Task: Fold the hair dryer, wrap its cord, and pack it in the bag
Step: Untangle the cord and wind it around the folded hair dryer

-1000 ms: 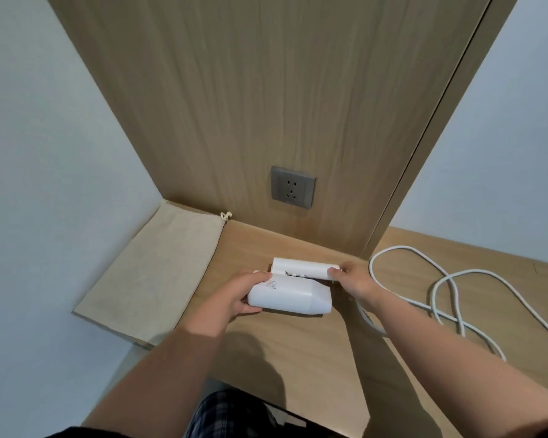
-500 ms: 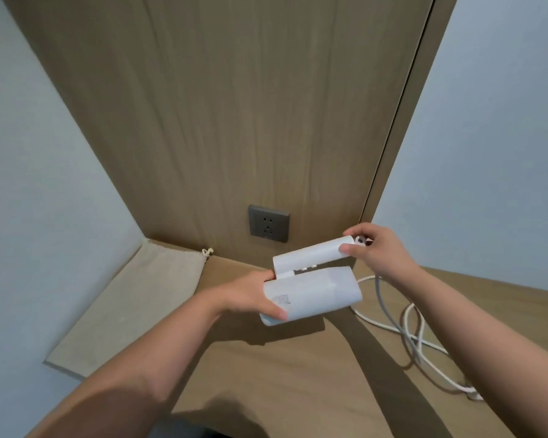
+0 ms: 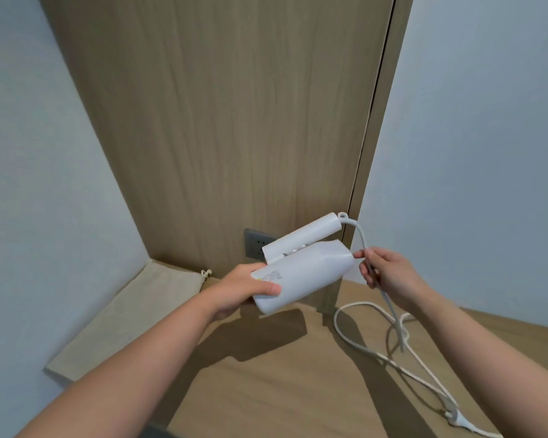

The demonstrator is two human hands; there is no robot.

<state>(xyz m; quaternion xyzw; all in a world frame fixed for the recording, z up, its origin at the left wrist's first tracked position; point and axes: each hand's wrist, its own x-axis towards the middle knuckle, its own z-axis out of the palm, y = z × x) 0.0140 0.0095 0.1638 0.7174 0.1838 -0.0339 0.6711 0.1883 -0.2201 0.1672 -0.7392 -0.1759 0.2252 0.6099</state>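
Observation:
A white hair dryer (image 3: pixel 310 273) is held in the air above the wooden desk, its handle folded against the body. My left hand (image 3: pixel 244 289) grips the rear of the body. My right hand (image 3: pixel 383 273) is closed around the white cord (image 3: pixel 363 240) just below where it leaves the handle's end. The rest of the cord trails down in loose loops on the desk, ending in the plug (image 3: pixel 456 420) at the lower right. A flat beige drawstring bag (image 3: pixel 133 314) lies on the desk at the left, against the wall.
A grey wall socket (image 3: pixel 256 246) sits in the wooden panel behind the dryer, partly hidden by it. Pale walls close in on the left and right. The wooden desk (image 3: pixel 266 390) stretches below my arms.
The dryer has been lifted higher off the desk. My right hand has left the handle's end and slid down onto the cord. The view has tilted upward.

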